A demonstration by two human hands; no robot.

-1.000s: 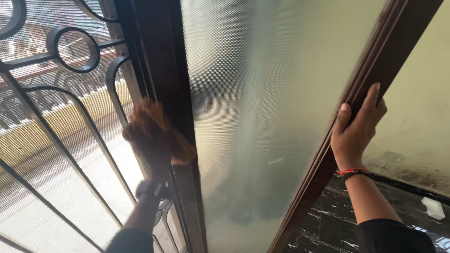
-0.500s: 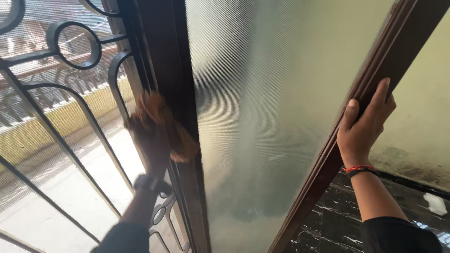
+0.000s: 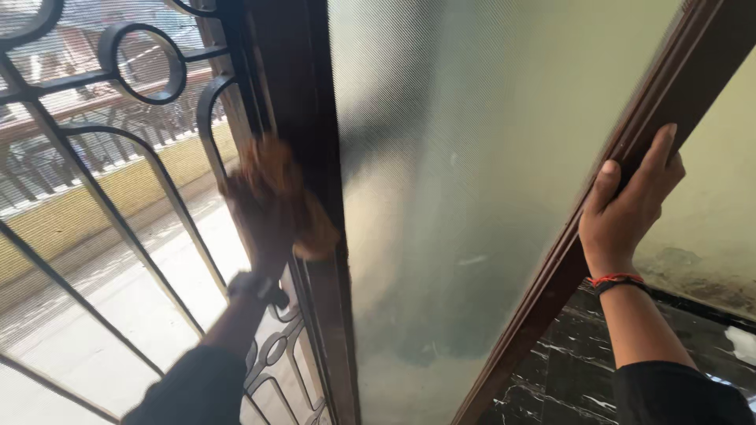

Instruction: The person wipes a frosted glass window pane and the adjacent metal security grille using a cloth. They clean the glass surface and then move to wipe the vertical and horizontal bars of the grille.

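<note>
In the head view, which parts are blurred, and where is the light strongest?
Head view: the left hand with its brown cloth is motion-blurred; the right hand on the wooden frame edge is sharp; daylight is strongest outside the iron grille; the frosted glass looks hazy.

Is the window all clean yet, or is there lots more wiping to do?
Not yet. The left hand presses an orange-brown cloth against the dark brown wooden frame post; it is blurred, so wiping is under way. The right hand grips the frame's outer edge. The frosted glass pane shows smudges and small marks low down, so it looks unwiped. What is already clean cannot be told.
</note>
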